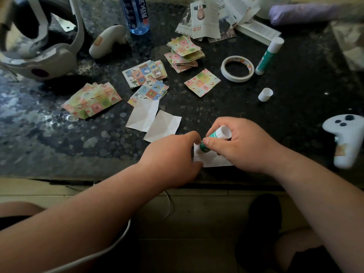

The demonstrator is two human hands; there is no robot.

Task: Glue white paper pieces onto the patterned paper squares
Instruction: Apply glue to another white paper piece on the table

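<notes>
A glossy, speckled dark stone tabletop [295, 107] carries matt printed paper squares [202, 82], creased white paper pieces [163, 126], a smooth plastic glue stick [269, 55] and a matt tape roll [237, 68].

Dark speckled stone table [59, 138], tiled floor [206, 213]

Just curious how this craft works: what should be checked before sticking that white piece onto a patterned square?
1. Glue stick gripped by right hand: ok.
2. White paper steadied by left hand: ok.
3. Glue spread over the white paper: cannot tell, hands hide it.
4. Single patterned square lying free and flat: ok.
5. Cap off, lying on table: ok.
</notes>
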